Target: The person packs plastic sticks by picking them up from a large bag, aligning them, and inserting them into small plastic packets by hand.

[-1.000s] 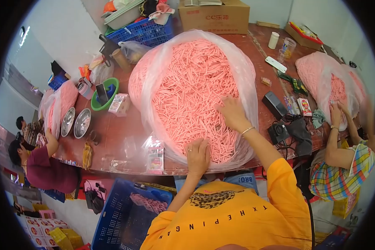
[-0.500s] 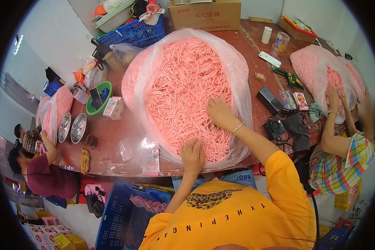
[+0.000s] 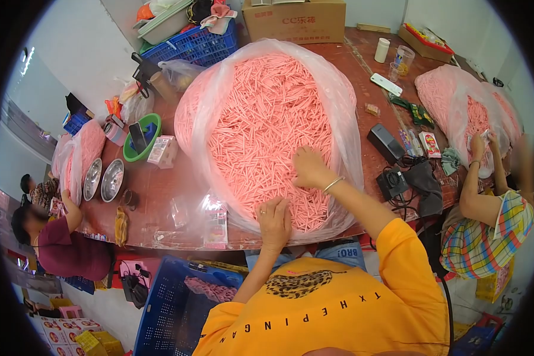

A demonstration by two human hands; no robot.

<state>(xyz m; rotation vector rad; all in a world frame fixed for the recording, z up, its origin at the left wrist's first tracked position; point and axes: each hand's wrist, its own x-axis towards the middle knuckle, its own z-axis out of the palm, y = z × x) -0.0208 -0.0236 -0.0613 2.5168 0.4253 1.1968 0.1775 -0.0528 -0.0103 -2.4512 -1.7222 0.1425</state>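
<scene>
Head view, the only one. Item: pink sticks (image 3: 267, 118), a large heap in an open, translucent plastic bag (image 3: 347, 127), standing on a reddish-brown table (image 3: 154, 216) in front of the wearer. Left hand (image 3: 273, 221), ringed: at the near edge of the heap, fingers bent over the sticks; whether it grips any, the view does not tell. Right hand (image 3: 310, 168), with a bracelet at the wrist: on the heap, farther in and to the right, palm down, fingers partly hidden; open or closed, cannot tell. Left of the bag: a green basin (image 3: 146, 149) holding what seems to be a phone, and two metal bowls (image 3: 112, 180) side by side. Right of it: a dark box-shaped device (image 3: 385, 143). Below the table edge: a blue crate (image 3: 171, 296) with pink material inside.
</scene>
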